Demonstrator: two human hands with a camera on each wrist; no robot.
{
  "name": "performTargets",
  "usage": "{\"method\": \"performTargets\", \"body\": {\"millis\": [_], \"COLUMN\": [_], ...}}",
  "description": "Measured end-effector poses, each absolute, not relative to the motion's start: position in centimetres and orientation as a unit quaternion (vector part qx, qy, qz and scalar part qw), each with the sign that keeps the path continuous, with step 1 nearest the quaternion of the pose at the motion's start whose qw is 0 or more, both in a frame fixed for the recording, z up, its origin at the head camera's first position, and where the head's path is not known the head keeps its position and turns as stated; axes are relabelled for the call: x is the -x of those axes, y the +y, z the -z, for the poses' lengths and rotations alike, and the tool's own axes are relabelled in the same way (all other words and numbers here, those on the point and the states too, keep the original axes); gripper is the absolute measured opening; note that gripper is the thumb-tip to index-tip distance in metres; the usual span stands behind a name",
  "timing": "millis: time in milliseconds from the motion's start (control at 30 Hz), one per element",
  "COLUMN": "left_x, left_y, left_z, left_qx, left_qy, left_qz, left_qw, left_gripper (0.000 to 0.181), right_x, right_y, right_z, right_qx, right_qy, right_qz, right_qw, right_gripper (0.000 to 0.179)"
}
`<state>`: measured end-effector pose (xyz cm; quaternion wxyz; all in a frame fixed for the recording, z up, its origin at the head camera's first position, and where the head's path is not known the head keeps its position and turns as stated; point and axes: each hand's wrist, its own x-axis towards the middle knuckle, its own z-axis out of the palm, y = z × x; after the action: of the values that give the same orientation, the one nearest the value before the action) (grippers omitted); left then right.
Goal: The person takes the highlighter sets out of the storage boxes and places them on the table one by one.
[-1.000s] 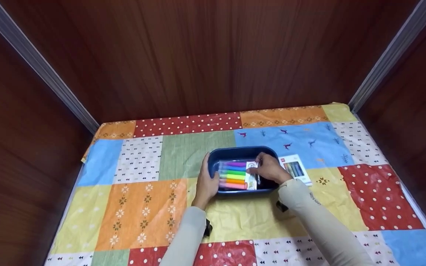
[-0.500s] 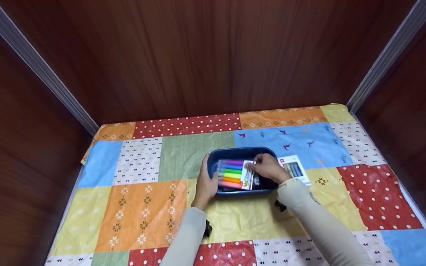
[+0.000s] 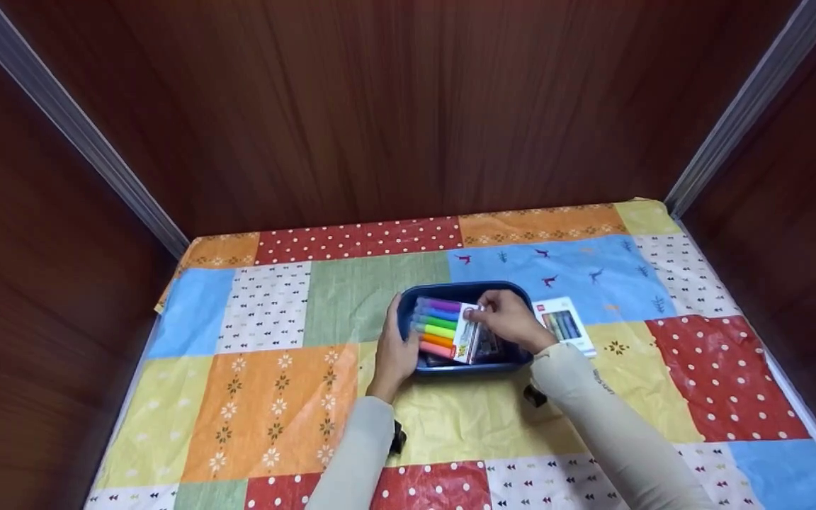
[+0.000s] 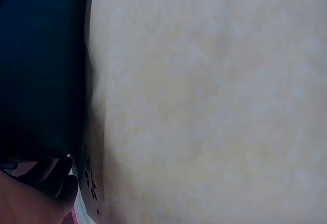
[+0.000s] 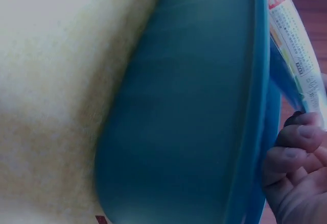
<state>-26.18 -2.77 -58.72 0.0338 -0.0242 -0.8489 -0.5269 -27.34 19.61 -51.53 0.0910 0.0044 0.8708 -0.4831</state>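
A dark blue plastic bin (image 3: pixel 479 369) sits mid-table in the head view. My left hand (image 3: pixel 395 358) grips its left end, thumb over the rim and fingers along the outside. My right hand (image 3: pixel 514 322) reaches over the bin and pinches the white card end of a clear pack of coloured markers (image 3: pixel 440 329). The pack lies slanted within the bin; what is beneath it is dark and mostly hidden. In the right wrist view, curled fingers (image 5: pixel 301 132) hold the pack's white printed edge (image 5: pixel 296 45) above the rim. The left wrist view shows the bin's side (image 4: pixel 41 71) and part of my left hand (image 4: pixel 36 198).
A white box (image 3: pixel 564 327) with coloured sticks pictured or showing on it lies right of the bin, partly behind my right wrist. A patchwork-print cloth (image 3: pixel 273 404) covers the table. Brown wood-look panels (image 3: pixel 408 106) enclose the back and both sides.
The marker pack has turned clockwise and shifted slightly left, so its markers now slant. My right hand has moved a little left with it. My left hand keeps its place on the bin.
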Motion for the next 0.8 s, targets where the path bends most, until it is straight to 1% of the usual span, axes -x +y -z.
{"method": "performTargets", "body": {"millis": [233, 533, 667, 800], "left_x": [26.4, 26.5, 26.3, 26.2], "left_y": [-2.6, -2.7, -2.8, -2.6], "left_z": [58.6, 58.6, 58.8, 59.0], "left_qx": [0.023, 0.021, 0.012, 0.022], "left_qy": [-0.852, -0.85, -0.852, -0.852], "left_qz": [0.522, 0.525, 0.522, 0.52], "left_qw": [0.036, 0.034, 0.041, 0.048], "left_gripper": [0.067, 0.07, 0.07, 0.069], "right_x": [27.2, 27.0, 26.7, 26.4], "right_y": [19.7, 19.7, 19.7, 20.3], "right_z": [50.9, 50.4, 50.4, 50.4], "right_qx": [0.037, 0.054, 0.063, 0.052], "right_qy": [0.865, 0.866, 0.865, 0.862], "right_qz": [0.497, 0.496, 0.498, 0.504], "right_qw": [0.064, 0.022, 0.016, 0.011], "right_gripper": [0.022, 0.017, 0.017, 0.018]}}
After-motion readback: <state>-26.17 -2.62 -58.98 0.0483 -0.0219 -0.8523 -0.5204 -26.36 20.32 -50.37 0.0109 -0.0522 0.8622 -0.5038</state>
